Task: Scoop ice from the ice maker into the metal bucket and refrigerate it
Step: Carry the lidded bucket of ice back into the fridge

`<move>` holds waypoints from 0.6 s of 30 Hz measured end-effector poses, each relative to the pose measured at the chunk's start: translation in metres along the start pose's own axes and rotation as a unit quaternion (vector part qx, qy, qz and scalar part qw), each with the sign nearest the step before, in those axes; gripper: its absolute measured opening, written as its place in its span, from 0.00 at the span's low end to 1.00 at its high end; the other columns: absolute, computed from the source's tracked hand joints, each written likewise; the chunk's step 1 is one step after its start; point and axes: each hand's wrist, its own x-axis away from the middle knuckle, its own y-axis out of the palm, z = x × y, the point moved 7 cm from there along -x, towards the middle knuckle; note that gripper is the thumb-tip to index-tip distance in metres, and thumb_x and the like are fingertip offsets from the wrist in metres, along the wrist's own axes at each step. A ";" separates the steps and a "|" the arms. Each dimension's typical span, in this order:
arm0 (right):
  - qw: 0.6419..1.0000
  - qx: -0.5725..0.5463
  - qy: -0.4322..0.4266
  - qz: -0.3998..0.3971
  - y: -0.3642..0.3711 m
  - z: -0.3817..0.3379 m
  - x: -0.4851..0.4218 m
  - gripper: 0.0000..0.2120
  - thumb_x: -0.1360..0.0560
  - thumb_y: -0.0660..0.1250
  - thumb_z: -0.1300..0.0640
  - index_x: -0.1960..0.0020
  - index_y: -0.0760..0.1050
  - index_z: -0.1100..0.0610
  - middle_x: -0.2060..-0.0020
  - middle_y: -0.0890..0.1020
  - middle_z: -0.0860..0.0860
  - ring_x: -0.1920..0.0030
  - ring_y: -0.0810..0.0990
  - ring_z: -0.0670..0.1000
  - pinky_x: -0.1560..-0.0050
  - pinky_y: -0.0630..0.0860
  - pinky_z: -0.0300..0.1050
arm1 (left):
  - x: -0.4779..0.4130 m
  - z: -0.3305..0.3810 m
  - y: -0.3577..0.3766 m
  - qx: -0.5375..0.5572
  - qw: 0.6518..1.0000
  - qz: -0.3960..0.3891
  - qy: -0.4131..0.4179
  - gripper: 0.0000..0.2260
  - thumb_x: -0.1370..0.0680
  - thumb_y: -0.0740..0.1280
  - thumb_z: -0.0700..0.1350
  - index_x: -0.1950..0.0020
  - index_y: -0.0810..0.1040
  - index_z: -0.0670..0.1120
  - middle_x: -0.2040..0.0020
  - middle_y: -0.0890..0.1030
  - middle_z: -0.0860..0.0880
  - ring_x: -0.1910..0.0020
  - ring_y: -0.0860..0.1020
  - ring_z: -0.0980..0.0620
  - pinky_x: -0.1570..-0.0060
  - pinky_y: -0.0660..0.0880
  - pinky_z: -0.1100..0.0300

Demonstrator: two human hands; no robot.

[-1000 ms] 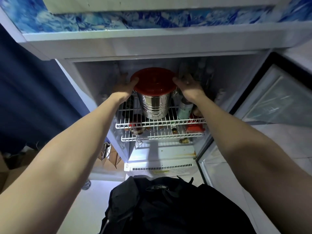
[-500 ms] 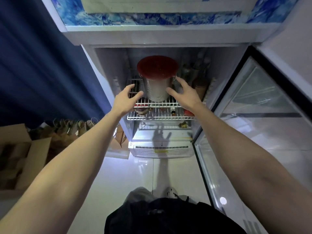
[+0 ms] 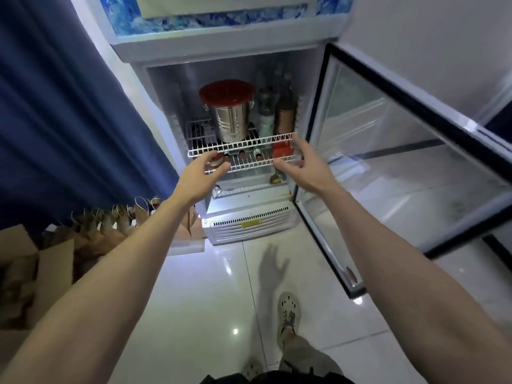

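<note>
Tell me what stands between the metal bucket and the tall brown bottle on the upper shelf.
A pale bottle stands between the metal bucket and the brown bottle, as the head view shows.

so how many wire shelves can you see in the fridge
2. The upper wire shelf carries the metal bucket; the lower wire shelf sits just beneath it. Higher ones may be hidden.

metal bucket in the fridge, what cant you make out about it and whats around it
Head view: inside of the metal bucket; the red lid covers it, so no ice shows.
Head view: labels on the bottles beside it; too small and blurred.
Head view: small items on the lower wire shelf; the upper wire shelf, left hand and right hand partly hide them.
</note>
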 end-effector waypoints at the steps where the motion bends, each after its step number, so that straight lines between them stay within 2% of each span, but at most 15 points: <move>1: 1.000 -0.003 0.001 0.008 -0.008 0.000 0.014 0.52 0.32 0.68 0.19 0.15 0.57 0.41 0.19 0.70 0.48 0.27 0.77 0.55 0.29 0.76 0.60 | 0.009 0.007 0.002 0.000 1.000 -0.002 0.005 0.33 0.19 0.67 0.69 0.18 0.71 0.53 0.24 0.78 0.51 0.27 0.76 0.50 0.33 0.69 0.57; 8: 0.997 -0.001 -0.019 0.071 -0.089 -0.004 0.101 0.52 0.32 0.68 0.20 0.15 0.58 0.42 0.21 0.72 0.52 0.31 0.79 0.53 0.33 0.79 0.63 | 0.066 0.074 0.024 0.024 0.999 -0.010 0.037 0.32 0.18 0.68 0.67 0.19 0.71 0.53 0.23 0.77 0.51 0.27 0.76 0.49 0.26 0.73 0.46; 13: 0.990 0.014 -0.058 0.129 -0.171 -0.011 0.139 0.48 0.29 0.69 0.24 0.16 0.59 0.42 0.24 0.73 0.52 0.31 0.77 0.49 0.32 0.78 0.64 | 0.096 0.134 0.051 0.009 0.997 -0.008 0.074 0.29 0.17 0.68 0.65 0.19 0.73 0.54 0.23 0.76 0.51 0.26 0.75 0.50 0.30 0.72 0.50; 18: 0.972 0.059 -0.106 0.200 -0.257 0.001 0.178 0.43 0.26 0.70 0.28 0.17 0.62 0.43 0.22 0.71 0.48 0.25 0.72 0.52 0.28 0.75 0.62 | 0.125 0.205 0.098 0.013 0.996 -0.020 0.087 0.25 0.16 0.68 0.62 0.21 0.74 0.56 0.30 0.80 0.52 0.32 0.77 0.52 0.39 0.71 0.53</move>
